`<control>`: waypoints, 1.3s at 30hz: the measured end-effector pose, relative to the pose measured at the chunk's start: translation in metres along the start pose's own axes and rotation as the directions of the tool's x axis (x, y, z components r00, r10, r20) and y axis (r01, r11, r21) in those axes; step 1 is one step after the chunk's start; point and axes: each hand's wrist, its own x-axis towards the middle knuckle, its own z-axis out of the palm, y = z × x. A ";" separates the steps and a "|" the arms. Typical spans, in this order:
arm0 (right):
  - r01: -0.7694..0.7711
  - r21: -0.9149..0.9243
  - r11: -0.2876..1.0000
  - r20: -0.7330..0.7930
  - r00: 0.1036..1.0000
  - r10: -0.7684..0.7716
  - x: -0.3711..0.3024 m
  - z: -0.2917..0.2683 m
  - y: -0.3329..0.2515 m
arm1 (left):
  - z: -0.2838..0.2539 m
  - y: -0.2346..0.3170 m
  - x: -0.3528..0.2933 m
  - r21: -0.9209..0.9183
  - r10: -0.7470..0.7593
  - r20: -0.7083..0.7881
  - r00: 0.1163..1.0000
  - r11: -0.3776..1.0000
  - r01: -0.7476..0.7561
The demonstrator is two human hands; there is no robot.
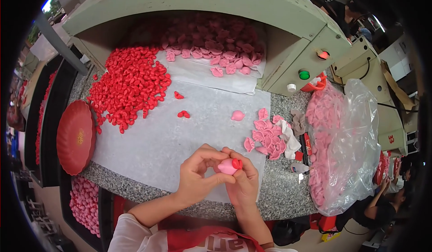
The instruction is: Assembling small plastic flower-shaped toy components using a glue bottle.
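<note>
Just over the near part of the white paper sheet [148, 148], both my hands hold one pink rounded piece [225, 167]. A small red two-lobed piece [237, 163] sits against its right end. My left hand [198, 171] closes around the pink body, thumb below and fingers above. The fingers of my right hand [243, 182] are closed at the red end, partly hiding it. Beyond my hands lie a lone pink rounded piece [237, 115] and two red pieces, one [179, 95] farther off and the other [183, 114] nearer.
A red heap [135, 83] spreads at the far left beside a red fluted bowl [76, 137]. Pink shells [269, 137] lie at right, near a glue bottle [299, 168] and a clear bag [355, 148]. A green-grey machine [297, 58] shelters more pink pieces.
</note>
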 end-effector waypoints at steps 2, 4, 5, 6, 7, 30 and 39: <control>0.009 0.022 1.000 0.003 1.000 -0.009 -0.001 0.004 -0.002 | -0.002 -0.003 -0.001 0.004 0.016 0.023 1.000 1.000 -0.016; 0.020 0.049 0.999 0.006 1.000 -0.020 0.000 0.005 -0.001 | -0.005 -0.003 -0.001 0.013 0.032 0.048 0.998 0.999 -0.032; 0.074 -0.016 0.997 0.030 0.997 -0.073 0.000 0.001 0.001 | -0.005 -0.001 0.000 0.005 0.034 0.073 0.997 0.999 -0.034; 0.129 -0.080 0.988 0.058 0.990 -0.125 0.001 -0.001 0.001 | -0.005 -0.001 0.001 -0.003 0.036 0.099 0.994 0.999 -0.036; 0.131 -0.085 0.988 0.060 0.990 -0.126 0.001 0.000 0.001 | -0.007 0.000 0.002 -0.007 0.039 0.099 0.994 0.999 -0.039; 0.416 -0.875 0.248 0.220 0.797 -0.562 0.005 0.015 -0.018 | -0.004 -0.027 -0.004 -0.648 -0.480 0.232 0.846 0.572 0.503; 0.140 -0.742 0.656 -0.054 0.962 -0.267 0.001 0.012 -0.022 | -0.006 -0.022 -0.002 -0.612 -0.457 0.152 0.877 0.653 0.446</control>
